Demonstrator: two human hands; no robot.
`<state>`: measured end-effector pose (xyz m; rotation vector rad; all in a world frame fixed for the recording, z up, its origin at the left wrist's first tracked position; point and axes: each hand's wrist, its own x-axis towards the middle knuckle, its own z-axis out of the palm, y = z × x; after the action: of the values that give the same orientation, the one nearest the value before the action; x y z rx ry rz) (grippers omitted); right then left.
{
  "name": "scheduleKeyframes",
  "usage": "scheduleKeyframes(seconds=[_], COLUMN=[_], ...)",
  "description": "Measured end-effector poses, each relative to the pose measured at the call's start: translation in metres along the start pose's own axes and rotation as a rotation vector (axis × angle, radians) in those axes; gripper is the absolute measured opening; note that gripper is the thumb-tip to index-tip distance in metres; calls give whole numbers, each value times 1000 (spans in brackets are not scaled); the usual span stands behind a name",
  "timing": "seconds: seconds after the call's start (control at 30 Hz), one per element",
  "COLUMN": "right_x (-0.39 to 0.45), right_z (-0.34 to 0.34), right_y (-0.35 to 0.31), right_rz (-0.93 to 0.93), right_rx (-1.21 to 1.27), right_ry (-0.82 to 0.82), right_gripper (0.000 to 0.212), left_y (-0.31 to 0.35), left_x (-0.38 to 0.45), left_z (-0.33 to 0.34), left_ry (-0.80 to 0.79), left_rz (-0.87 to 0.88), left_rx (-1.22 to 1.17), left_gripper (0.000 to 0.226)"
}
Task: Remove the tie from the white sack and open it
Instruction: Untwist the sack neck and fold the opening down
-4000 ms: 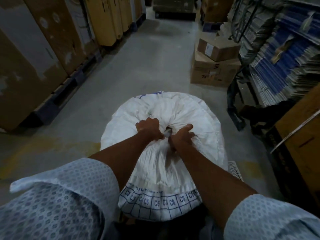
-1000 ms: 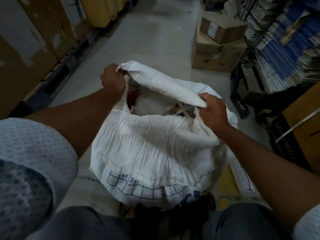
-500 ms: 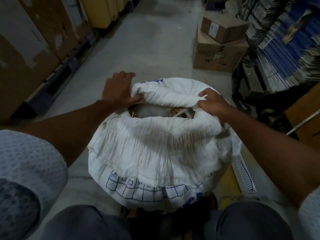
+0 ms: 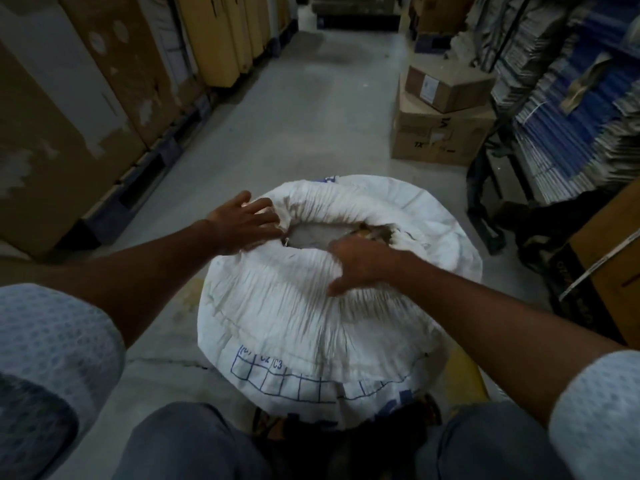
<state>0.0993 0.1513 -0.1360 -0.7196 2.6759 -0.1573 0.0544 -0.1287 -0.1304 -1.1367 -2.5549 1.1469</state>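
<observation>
The sack (image 4: 311, 306) stands upright on the floor (image 4: 294, 126) right in front of the person's knees, its mouth facing up toward the camera and already open; no tie can be made out on it. The left hand (image 4: 242, 225) lies on the left edge of the mouth, fingers (image 4: 258, 207) spread and nearly flat, their tips touching the gathered rim rather than clearly gripping it. The right hand (image 4: 360, 261) rests on the near edge of the mouth, with the thumb splayed out over the pleated cloth below it and the other fingers curled down over the rim into the opening; whether they pinch the cloth cannot be told. The opening lies between the two hands and just beyond the right fingertips, a dark slot with its long axis running left to right, from the left fingertips toward the far right rim. Something grey and something brownish show inside, too dim to identify. The rolled rim curves around beyond both hands. Below the right thumb, the pleats fan toward the person, down to a blue printed grid with "C2" and "C3". Two stacked boxes (image 4: 440, 123) stand well beyond the right hand, apart from the sack.
</observation>
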Motion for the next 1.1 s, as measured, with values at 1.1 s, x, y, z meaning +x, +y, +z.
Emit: scheduleKeyframes(seconds=[1.1], right_x=[-62], right_z=[4], right_y=[14], right_rz=[600], right_rx=[172], right_ry=[174], right_gripper=[91], left_y=[55], left_x=[107], left_z=[-62], left_ry=[128], left_rz=[-246], left_rx=[-583], left_gripper=[62])
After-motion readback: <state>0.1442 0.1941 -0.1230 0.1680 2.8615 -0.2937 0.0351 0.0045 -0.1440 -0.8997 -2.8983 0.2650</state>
